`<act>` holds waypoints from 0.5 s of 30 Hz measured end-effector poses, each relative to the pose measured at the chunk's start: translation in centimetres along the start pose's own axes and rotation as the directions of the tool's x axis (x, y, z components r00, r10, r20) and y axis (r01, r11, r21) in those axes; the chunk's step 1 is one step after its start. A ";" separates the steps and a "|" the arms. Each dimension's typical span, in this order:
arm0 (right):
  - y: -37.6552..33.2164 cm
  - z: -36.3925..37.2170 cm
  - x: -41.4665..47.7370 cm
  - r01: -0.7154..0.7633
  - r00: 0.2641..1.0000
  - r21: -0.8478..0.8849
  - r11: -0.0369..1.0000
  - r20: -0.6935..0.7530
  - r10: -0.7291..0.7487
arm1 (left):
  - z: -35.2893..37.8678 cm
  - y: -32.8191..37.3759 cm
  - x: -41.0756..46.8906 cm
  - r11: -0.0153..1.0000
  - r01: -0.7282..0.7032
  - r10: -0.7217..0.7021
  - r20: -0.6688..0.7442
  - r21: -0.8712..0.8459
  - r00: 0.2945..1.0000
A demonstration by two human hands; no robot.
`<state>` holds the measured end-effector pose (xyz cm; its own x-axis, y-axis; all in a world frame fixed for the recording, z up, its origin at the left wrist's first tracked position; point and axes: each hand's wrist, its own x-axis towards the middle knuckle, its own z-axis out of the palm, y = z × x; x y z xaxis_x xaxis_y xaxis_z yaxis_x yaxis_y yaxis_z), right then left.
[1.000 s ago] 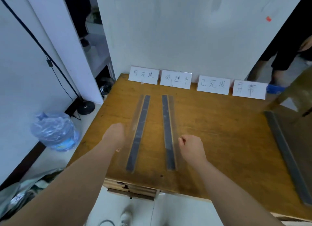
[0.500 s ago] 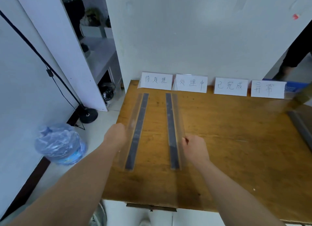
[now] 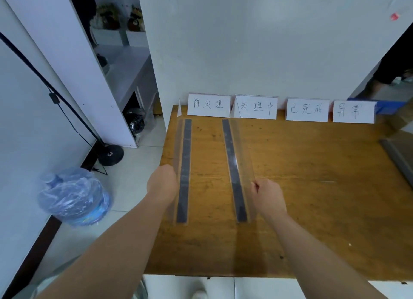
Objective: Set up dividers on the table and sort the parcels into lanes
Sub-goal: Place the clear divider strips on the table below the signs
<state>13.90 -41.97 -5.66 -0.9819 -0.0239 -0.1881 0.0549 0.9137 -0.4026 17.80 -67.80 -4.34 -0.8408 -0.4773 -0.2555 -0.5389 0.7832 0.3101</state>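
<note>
Two clear plastic dividers with dark base strips stand lengthwise on the wooden table (image 3: 312,187). The left divider (image 3: 186,164) runs along the table's left edge, and my left hand (image 3: 162,183) grips its clear wall near the middle. The second divider (image 3: 234,164) stands to its right, with my right hand (image 3: 267,195) pinching its clear wall. Four handwritten label cards (image 3: 254,107) stand in a row against the wall at the table's far edge. A third divider (image 3: 397,157) lies at the far right edge of the table. No parcels are in view.
A white wall rises right behind the table. A bagged water bottle (image 3: 73,195) and a lamp stand base (image 3: 111,155) sit on the floor to the left. A person's leg (image 3: 391,75) shows at the upper right.
Both dividers have shifted left and further apart; the left one now lies by the table's left edge. The camera has also tilted and moved closer.
</note>
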 end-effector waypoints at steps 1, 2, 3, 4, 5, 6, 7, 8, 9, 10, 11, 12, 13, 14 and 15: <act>0.0 0.0 0.1 -0.007 1.000 0.007 1.000 -0.001 0.007 | 0.0 0.1 0.1 1.000 0.000 0.000 0.009 0.008 1.000; -0.1 0.0 0.1 -0.011 1.000 0.006 1.000 -0.002 0.011 | -0.1 0.1 0.1 1.000 -0.003 0.003 0.018 0.018 1.000; -0.1 0.1 0.2 -0.010 1.000 0.002 1.000 -0.005 0.010 | -0.2 0.1 0.2 1.000 -0.005 0.005 0.022 0.021 1.000; -0.2 0.2 0.2 -0.009 1.000 -0.004 1.000 -0.011 0.009 | -0.3 0.2 0.3 1.000 -0.006 0.006 0.022 0.013 1.000; -0.3 0.3 0.2 -0.010 1.000 -0.008 1.000 -0.017 0.010 | -0.4 0.1 0.4 1.000 -0.008 0.008 0.019 0.001 1.000; -0.5 0.3 0.1 -0.010 1.000 -0.009 1.000 -0.022 0.010 | -0.5 0.2 0.5 1.000 -0.010 0.010 0.017 -0.005 1.000; -0.6 0.4 0.1 -0.008 1.000 -0.013 1.000 -0.026 0.007 | -0.6 0.2 0.6 1.000 -0.012 0.012 0.016 -0.006 1.000; -0.7 0.5 0.1 -0.002 1.000 -0.017 1.000 -0.031 0.001 | -0.7 0.2 0.6 1.000 -0.010 0.010 0.018 -0.001 1.000; -0.8 0.5 0.1 0.001 0.999 -0.017 1.000 -0.033 -0.002 | -0.8 0.2 0.7 1.000 -0.008 0.008 0.019 0.007 1.000; -0.8 0.6 0.1 -0.002 0.999 -0.012 1.000 -0.032 0.002 | -0.9 0.1 0.7 1.000 -0.007 0.007 0.018 0.013 1.000; -0.9 0.6 0.0 -0.012 1.000 -0.002 1.000 -0.027 0.012 | -0.9 0.0 0.8 1.000 -0.006 0.006 0.013 0.013 1.000; -1.0 0.6 0.0 -0.023 0.999 0.005 1.000 -0.024 0.023 | -0.9 -0.1 0.9 1.000 -0.003 0.003 0.006 0.010 1.000; -1.1 0.6 0.0 -0.028 0.999 0.007 1.000 -0.024 0.028 | -0.9 -0.3 1.0 1.000 0.001 -0.001 -0.001 0.009 1.000; -1.1 0.6 -0.1 -0.029 0.999 0.004 1.000 -0.026 0.029 | -0.9 -0.5 1.0 1.000 0.006 -0.006 -0.006 0.009 1.000; -1.2 0.7 -0.1 -0.030 0.999 0.008 1.000 -0.026 0.030 | -0.9 -0.6 1.0 1.000 0.006 -0.006 -0.009 0.008 1.000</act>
<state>14.09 -43.31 -5.79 -0.9841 0.0146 -0.1768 0.0860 0.9109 -0.4035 17.24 -69.14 -3.96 -0.8379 -0.4859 -0.2488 -0.5437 0.7833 0.3012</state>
